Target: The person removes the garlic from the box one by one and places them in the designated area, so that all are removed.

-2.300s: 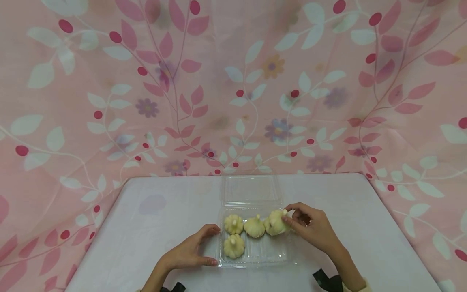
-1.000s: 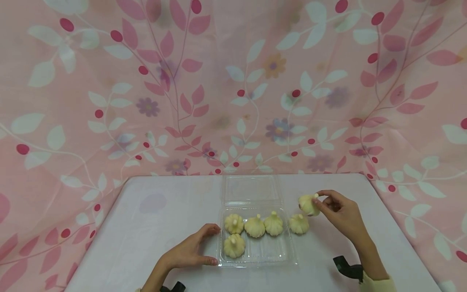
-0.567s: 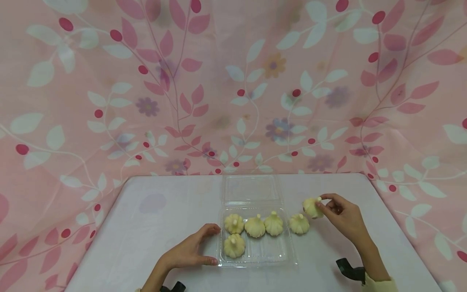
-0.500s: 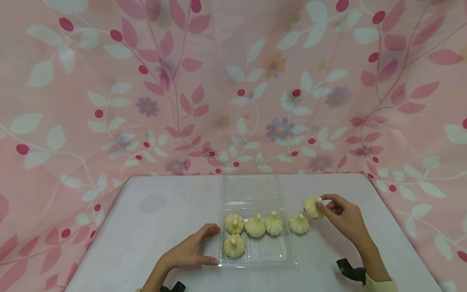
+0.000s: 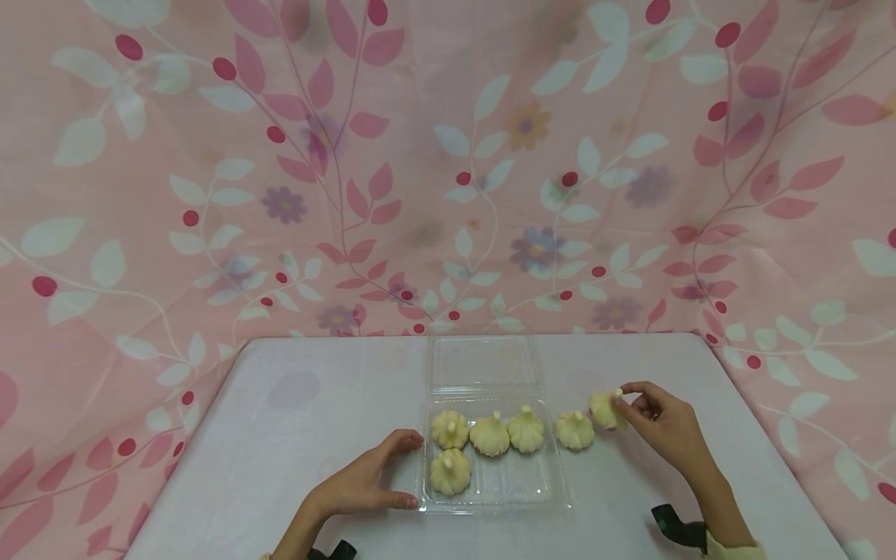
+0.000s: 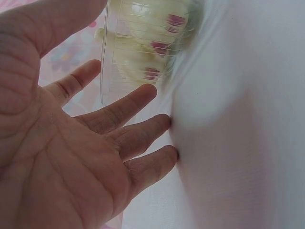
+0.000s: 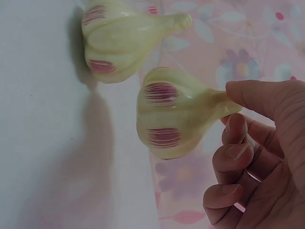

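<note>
My right hand (image 5: 661,426) pinches a pale garlic bulb (image 5: 605,412) by its stem between thumb and fingers. In the right wrist view this held garlic bulb (image 7: 167,114) shows purple streaks and hangs clear of the table. Just left of it, a second garlic bulb (image 5: 574,431) stands on the table outside the clear plastic container (image 5: 504,486). Several more garlic bulbs (image 5: 489,435) sit inside, along the back row and at the front left. My left hand (image 5: 353,484) rests at the container's left side, fingers spread; in the left wrist view its fingers (image 6: 138,136) look nearly straight.
The container's clear lid (image 5: 483,364) lies folded back behind it, towards the far table edge. A white cloth covers the table (image 5: 315,428). Behind stands a pink floral backdrop (image 5: 420,155). Dark wrist straps (image 5: 679,529) show at both arms.
My right hand has carried the pinched garlic bulb from the container's right end out to the right, then lowered it slightly. The bulb beside the container has come into view. My left hand stays put.
</note>
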Action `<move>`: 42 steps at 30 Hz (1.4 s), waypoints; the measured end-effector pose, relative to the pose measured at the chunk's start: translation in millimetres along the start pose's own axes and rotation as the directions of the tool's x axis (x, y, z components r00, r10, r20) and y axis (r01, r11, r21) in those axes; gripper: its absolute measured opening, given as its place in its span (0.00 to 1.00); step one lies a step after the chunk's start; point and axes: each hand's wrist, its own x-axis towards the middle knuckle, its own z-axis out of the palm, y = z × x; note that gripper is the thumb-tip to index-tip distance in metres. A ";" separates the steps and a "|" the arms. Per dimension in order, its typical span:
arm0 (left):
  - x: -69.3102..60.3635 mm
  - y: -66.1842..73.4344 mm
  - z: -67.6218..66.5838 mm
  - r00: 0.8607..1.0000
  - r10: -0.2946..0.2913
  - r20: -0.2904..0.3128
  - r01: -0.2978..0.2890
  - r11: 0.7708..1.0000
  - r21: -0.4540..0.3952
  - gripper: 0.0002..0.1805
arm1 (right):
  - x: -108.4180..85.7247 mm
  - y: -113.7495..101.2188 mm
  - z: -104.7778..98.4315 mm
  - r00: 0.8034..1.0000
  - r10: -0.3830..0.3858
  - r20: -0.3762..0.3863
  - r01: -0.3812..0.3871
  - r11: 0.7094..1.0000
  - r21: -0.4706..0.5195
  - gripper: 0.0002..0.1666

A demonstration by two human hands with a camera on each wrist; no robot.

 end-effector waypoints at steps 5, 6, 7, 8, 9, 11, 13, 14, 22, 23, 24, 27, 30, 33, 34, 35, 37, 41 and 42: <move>-0.6 -0.2 0.0 1.000 0.002 0.000 -0.002 1.000 0.005 0.49 | -3.3 3.8 1.0 1.000 0.015 0.006 -0.015 1.000 -0.017 0.12; -0.7 -0.3 0.0 1.000 0.003 0.000 -0.003 1.000 0.007 0.49 | -3.9 4.5 1.1 1.000 0.018 0.008 -0.018 1.000 -0.019 0.12; -0.7 -0.3 0.0 1.000 0.005 0.000 -0.005 1.000 0.010 0.49 | -4.4 5.2 1.0 1.000 0.021 0.011 -0.021 1.000 -0.021 0.12; -0.8 -0.4 0.0 1.000 0.006 0.000 -0.006 1.000 0.012 0.49 | -5.0 5.9 0.9 1.000 0.024 0.015 -0.023 0.999 -0.024 0.12; -0.9 -0.3 0.0 1.000 0.007 0.000 -0.007 1.000 0.012 0.49 | -5.5 6.6 0.7 0.999 0.029 0.018 -0.028 0.999 -0.025 0.12; -1.0 -0.2 0.1 1.000 0.005 -0.001 -0.005 1.000 0.011 0.49 | -6.5 7.8 0.0 0.999 0.043 0.030 -0.043 0.999 -0.032 0.12; -0.9 0.0 0.2 1.000 0.001 -0.001 -0.001 1.000 0.008 0.49 | -7.8 8.7 -1.2 0.997 0.066 0.046 -0.064 0.997 -0.043 0.12; -0.9 0.2 0.3 1.000 -0.001 0.000 0.001 1.000 0.006 0.49 | -8.5 9.2 -1.8 0.995 0.078 0.056 -0.076 0.996 -0.049 0.13; -0.8 2.3 0.2 1.000 -0.009 0.005 0.009 1.000 0.001 0.48 | -12.1 10.5 -2.9 0.986 0.122 0.112 -0.116 0.991 -0.060 0.14; -0.8 2.6 0.1 1.000 -0.011 0.006 0.011 1.000 0.000 0.48 | -12.3 10.8 -2.5 0.987 0.118 0.112 -0.111 0.992 -0.059 0.13; -0.8 2.9 0.0 1.000 -0.015 0.008 0.015 1.000 -0.003 0.48 | -12.6 11.3 -2.0 0.988 0.111 0.110 -0.105 0.993 -0.059 0.13; -0.8 3.6 -0.1 1.000 -0.024 0.012 0.024 1.000 -0.008 0.48 | -13.6 12.7 -0.4 0.990 0.091 0.104 -0.085 0.995 -0.057 0.12; -0.5 3.9 0.1 0.999 -0.032 0.013 0.032 0.999 -0.008 0.48 | -14.3 13.7 0.9 0.992 0.076 0.103 -0.071 0.996 -0.055 0.11; -0.1 3.5 0.4 0.999 -0.033 0.012 0.033 0.999 -0.003 0.48 | -14.8 13.6 1.3 0.991 0.074 0.112 -0.069 0.996 -0.053 0.11; 0.1 3.4 0.5 0.999 -0.033 0.011 0.033 0.999 0.000 0.48 | -14.8 13.4 1.4 0.990 0.075 0.116 -0.069 0.996 -0.052 0.11; 0.1 3.4 0.5 0.999 -0.033 0.012 0.033 0.999 0.000 0.48 | -14.9 13.1 1.4 0.990 0.075 0.120 -0.069 0.996 -0.052 0.11; 0.2 3.3 0.6 0.999 -0.033 0.012 0.033 0.999 0.002 0.48 | -15.0 12.1 1.2 0.989 0.076 0.128 -0.070 0.996 -0.051 0.11; 0.2 3.4 0.3 0.999 -0.035 0.014 0.035 0.999 0.002 0.48 | -15.1 9.7 0.9 0.988 0.074 0.135 -0.068 0.996 -0.056 0.12; 0.1 3.4 0.2 0.999 -0.034 0.014 0.034 0.999 0.003 0.48 | -15.2 9.0 0.8 0.988 0.075 0.136 -0.067 0.996 -0.056 0.12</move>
